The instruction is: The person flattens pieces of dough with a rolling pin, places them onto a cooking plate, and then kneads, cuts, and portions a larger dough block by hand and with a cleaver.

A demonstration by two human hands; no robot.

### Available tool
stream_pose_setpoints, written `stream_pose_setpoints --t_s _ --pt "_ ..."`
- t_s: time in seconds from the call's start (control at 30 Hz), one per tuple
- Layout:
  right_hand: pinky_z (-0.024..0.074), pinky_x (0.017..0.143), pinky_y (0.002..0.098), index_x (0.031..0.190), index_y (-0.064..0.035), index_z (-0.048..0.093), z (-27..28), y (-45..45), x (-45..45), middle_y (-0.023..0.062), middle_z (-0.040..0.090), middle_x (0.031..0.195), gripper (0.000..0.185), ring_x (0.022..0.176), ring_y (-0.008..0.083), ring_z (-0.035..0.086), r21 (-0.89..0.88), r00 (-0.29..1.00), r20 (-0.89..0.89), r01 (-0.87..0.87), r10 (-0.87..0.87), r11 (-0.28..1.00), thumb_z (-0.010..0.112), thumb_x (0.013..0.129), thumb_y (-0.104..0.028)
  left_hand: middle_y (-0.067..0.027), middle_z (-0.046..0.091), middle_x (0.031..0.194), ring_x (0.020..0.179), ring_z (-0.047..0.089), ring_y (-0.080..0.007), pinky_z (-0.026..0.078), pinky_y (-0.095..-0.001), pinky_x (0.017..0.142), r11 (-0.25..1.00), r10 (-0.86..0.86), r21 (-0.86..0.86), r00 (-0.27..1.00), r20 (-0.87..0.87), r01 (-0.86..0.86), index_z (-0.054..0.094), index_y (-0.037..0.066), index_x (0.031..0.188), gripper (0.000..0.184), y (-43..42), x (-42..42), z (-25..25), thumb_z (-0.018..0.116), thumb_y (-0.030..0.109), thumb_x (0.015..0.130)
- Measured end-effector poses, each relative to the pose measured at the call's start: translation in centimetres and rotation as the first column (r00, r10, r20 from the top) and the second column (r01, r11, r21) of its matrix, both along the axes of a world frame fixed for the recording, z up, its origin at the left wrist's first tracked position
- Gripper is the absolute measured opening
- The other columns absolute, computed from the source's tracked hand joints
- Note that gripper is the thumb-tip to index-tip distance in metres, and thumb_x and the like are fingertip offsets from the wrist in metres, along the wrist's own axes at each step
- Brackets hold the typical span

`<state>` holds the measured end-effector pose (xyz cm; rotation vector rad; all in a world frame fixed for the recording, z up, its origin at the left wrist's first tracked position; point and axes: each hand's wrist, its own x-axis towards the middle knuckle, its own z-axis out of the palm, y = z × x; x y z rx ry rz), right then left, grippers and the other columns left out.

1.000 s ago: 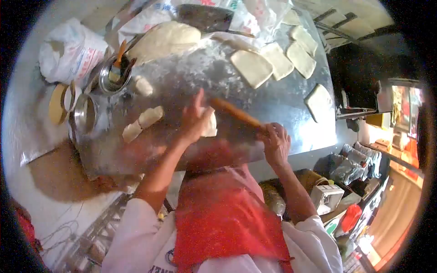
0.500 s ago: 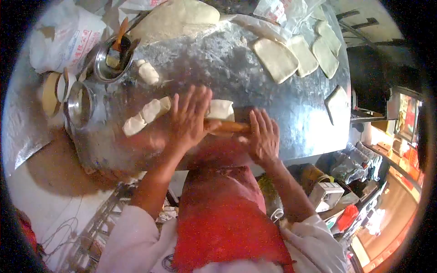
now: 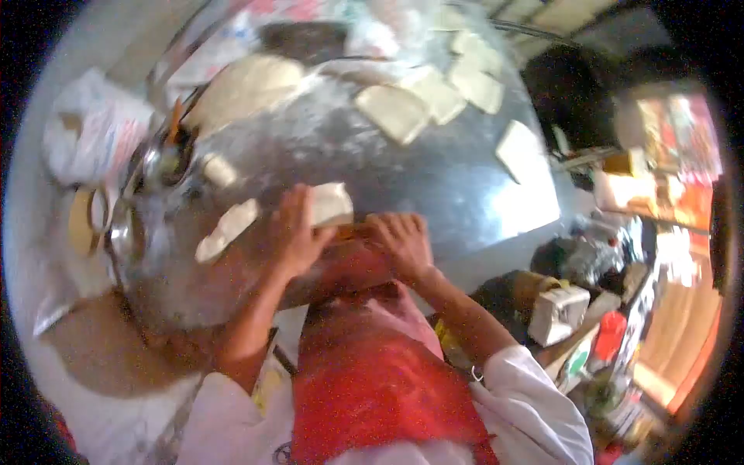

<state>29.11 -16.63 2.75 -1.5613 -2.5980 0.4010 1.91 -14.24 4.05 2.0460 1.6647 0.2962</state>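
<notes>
"Dough sheet: position, handling?"
"On the table, between the hands, at the rolling pin; contact unclear. Judged light, soft, easily torn. Best hold: flat, from beneath its edges. Pin: stiff; hold by ends."
"Hands?"
"Left hand and right hand: palms down, fingers extended. Palm pressure: cannot tell."
"Surface, room?"
"Metal, whitish toward far side; bare parts probably slippery. Pale box off right; background blurred."
</notes>
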Motion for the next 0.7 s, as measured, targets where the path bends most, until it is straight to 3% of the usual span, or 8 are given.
stream_pose_setpoints --t_s 0.03,0.13,0.17,0.27,0.47,0.57,0.63,0.7 --pt "0.0441 0.098 0.0492 0.126 -0.0157 0.062 -0.9 0.2 0.2 0.0042 0.064 0.114 0.049 0.107 0.027 0.062 0.162 0.992 -0.13 0.023 -0.002 0.986 0.073 0.081 -0.029 -0.0252 0.031 0.162 0.15 0.03 -0.041 0.028 -0.0489 0.122 1.0 0.012 -0.004 0.993 0.119 -0.011 0.021 -0.002 0.159 0.084 1.0 -0.5 -2.5 0.07 0.022 0.094" --pt "0.0436 0.102 0.0463 0.127 -0.0164 0.063 3.2 0.2 0.8 0.0081 0.061 0.12 0.06 0.117 0.0305 0.058 0.155 0.975 -0.167 -0.117 0.143 0.981 0.077 0.07 -0.028 -0.0238 0.059 0.13 0.121 0.057 -0.041 0.045 -0.0451 0.107 0.98 0.188 -0.123 0.931 0.312 -0.156 0.04 0.003 0.15 0.074 4.4 -1.3 -5.4 0.072 0.016 0.085" --pt "0.0428 0.104 0.0458 0.127 -0.0163 0.062 3.5 -0.2 1.0 0.008 0.058 0.124 0.065 0.122 0.0311 0.054 0.148 0.972 -0.157 -0.149 0.172 0.978 0.079 0.067 -0.031 -0.0212 0.061 0.123 0.113 0.061 -0.0379 0.048 -0.0444 0.099 0.971 0.103 -0.226 0.986 0.132 -0.071 0.049 0.003 0.139 0.057 5.3 -1.9 -4.8 0.069 0.012 0.086" --pt "0.0404 0.107 0.0444 0.129 -0.0228 0.061 2.2 -2.0 3.2 0.0071 0.057 0.129 0.05 0.124 0.0283 0.053 0.115 0.987 -0.13 -0.078 0.093 0.99 0.069 0.08 -0.032 -0.0167 0.06 0.109 0.098 0.061 -0.0305 0.049 -0.0415 0.091 0.985 -0.006 -0.174 0.997 0.075 0.019 0.052 0.002 0.125 0.041 5.4 -1.6 -3.3 0.066 0.007 0.087" --pt "0.042 0.106 0.0467 0.132 -0.0251 0.06 1.0 -3.5 3.8 0.0088 0.053 0.14 0.045 0.127 0.031 0.051 -0.007 0.985 -0.169 -0.028 0.027 1.0 0.063 0.088 -0.03 -0.0003 0.045 0.102 0.094 0.045 -0.0147 0.041 -0.0299 0.089 0.958 0.278 -0.137 0.693 0.665 -0.252 0.048 0.008 0.113 0.031 2.4 -0.7 0.8 0.061 0.007 0.085" --pt "0.0424 0.106 0.0482 0.134 -0.0237 0.06 1.0 -4.2 4.1 0.0102 0.052 0.143 0.048 0.13 0.0318 0.05 0.046 0.987 -0.158 -0.011 0.018 0.999 0.064 0.087 -0.029 -0.0101 0.056 0.108 0.104 0.055 -0.0206 0.046 -0.0386 0.095 0.964 0.159 0.08 0.792 0.59 -0.254 0.051 0.003 0.114 0.028 2.2 0.4 3.7 0.06 0.001 0.088" --pt "0.043 0.105 0.0496 0.135 -0.0223 0.061 0.1 -4.4 4.4 0.0107 0.053 0.142 0.05 0.129 0.0335 0.051 0.004 0.939 -0.343 -0.006 0.007 1.0 0.065 0.085 -0.029 -0.0187 0.062 0.115 0.109 0.062 -0.0367 0.05 -0.0472 0.095 0.926 0.001 0.373 0.985 0.172 -0.066 0.058 0.002 0.117 0.032 1.3 1.9 2.3 0.069 0.007 0.087" --pt "0.0432 0.104 0.0501 0.135 -0.0216 0.062 0.9 -5.0 4.1 0.0106 0.055 0.14 0.054 0.127 0.0348 0.052 -0.02 0.978 -0.206 0.021 -0.024 1.0 0.068 0.083 -0.032 -0.0197 0.062 0.122 0.113 0.06 -0.0395 0.049 -0.0496 0.097 0.961 -0.204 0.199 0.978 0.051 0.19 0.06 0.003 0.125 0.039 -0.2 3.5 2.2 0.07 0.015 0.089"
